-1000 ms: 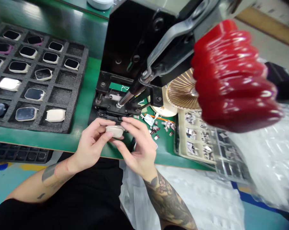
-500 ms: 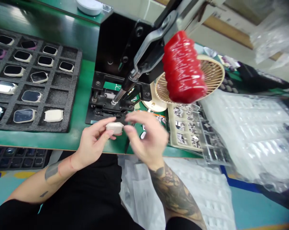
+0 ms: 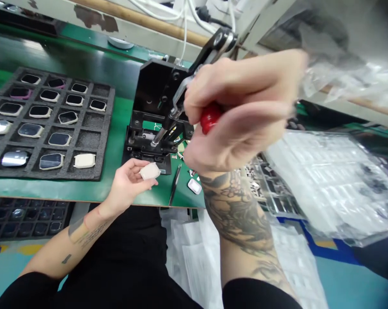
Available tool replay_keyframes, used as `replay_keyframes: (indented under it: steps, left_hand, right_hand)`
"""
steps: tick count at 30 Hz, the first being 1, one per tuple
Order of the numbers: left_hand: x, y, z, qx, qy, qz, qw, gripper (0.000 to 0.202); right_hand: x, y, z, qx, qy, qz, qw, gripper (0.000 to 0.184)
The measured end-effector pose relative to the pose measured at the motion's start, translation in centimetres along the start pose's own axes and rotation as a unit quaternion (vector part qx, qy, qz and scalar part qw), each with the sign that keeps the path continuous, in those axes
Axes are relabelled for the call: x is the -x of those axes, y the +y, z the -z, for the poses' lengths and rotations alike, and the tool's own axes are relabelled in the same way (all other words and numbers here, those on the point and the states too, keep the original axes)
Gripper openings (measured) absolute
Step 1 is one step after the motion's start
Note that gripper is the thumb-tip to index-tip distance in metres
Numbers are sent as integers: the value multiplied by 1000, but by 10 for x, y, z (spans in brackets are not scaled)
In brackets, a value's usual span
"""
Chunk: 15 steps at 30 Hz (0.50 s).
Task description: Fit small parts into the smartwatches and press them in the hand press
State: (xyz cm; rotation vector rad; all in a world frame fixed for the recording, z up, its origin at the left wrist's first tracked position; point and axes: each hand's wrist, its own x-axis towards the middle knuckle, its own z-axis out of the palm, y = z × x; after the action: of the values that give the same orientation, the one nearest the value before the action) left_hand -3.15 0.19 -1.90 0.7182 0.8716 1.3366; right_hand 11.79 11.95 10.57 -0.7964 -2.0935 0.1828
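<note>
Two bare hands are over a green bench (image 3: 118, 124). The left hand (image 3: 125, 184), near the front edge, has thumb and fingers together on a white case (image 3: 150, 171). The case sits in that hand, just in front of the black press (image 3: 152, 94); whether it touches the base cannot be told.

Handling it well probably means gripping the case lightly by its sides, keeping it level, and keeping the left fingertips out from under the press while the other hand is at the lever. A full, even wrap on the lever would likely give better control than a fingertip hold.

The right hand (image 3: 239, 116), farther right and blurred, is half curled about the red handle (image 3: 210, 116); red shows between fingers and thumb, but how firmly they close cannot be told.

Far left, a dark tray (image 3: 88, 139) holds watches (image 3: 59, 139). Right of the left hand lie tweezers (image 3: 175, 184) and a small shell (image 3: 194, 186).
</note>
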Motion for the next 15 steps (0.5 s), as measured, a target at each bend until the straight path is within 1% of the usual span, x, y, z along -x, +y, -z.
replay_keyframes:
  steps: [4,5,7,8,9,10,11,12,13,14,15]
  left_hand:
    - [0,0,1,0,15,-15,1000,53]
    - [1,0,1,-1,18,-18,1000,53]
    - [3,1,2,-4,19,-23,1000,53]
    - [4,1,3,-5,18,-26,999,53]
    - [6,2,5,-7,17,-28,999,54]
    - [7,2,6,-10,16,-29,999,54]
    - [8,2,8,-17,17,-29,999,55]
    - [10,2,9,-28,18,-28,999,56]
    - [11,1,10,-41,19,-25,999,57]
    - [12,1,11,-56,21,-23,998,57]
    - [13,0,12,-69,25,-23,997,57]
  right_hand:
    - [4,-5,11,36,-11,1,999,72]
    - [5,-6,15,55,-3,5,998,75]
    - [12,-8,29,89,43,29,995,79]
    - [19,-7,39,99,78,44,991,74]
    - [29,-5,51,104,104,48,988,65]
    - [43,-2,65,108,116,38,987,52]
    - [58,3,81,113,112,15,987,39]
    - [75,10,98,120,85,-21,989,29]
    - [92,19,117,135,34,-69,988,23]
    - [109,29,135,152,-24,-115,981,21]
    - [124,40,152,171,-89,-164,967,21]
